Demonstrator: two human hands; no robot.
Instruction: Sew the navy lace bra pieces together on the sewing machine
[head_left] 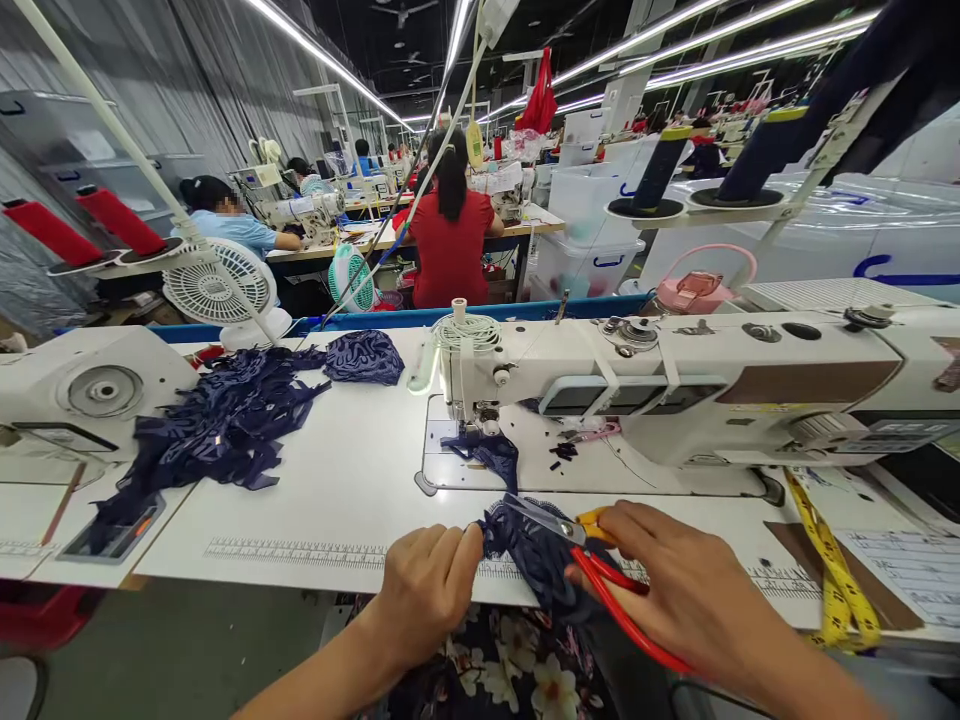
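Red-handled scissors (600, 580) are in my right hand (675, 580), their blades pointing left over a bunch of navy fabric (536, 560) at the table's front edge. My left hand (431, 580) is closed on the left end of that fabric, close to the blade tips. From there the cloth leads up to a navy piece (495, 455) lying under the needle area of the white sewing machine (555, 350). Part of the fabric hangs over the edge towards my lap. Whether the blades touch the cloth, I cannot tell.
A heap of navy fabric strips (225, 410) lies left, beside a folded navy bundle (365, 357). Another machine (82, 390) stands far left. A yellow tape measure (832, 575) hangs at the right edge. Pink-handled snips (596, 431) lie behind. Two co-workers sit ahead.
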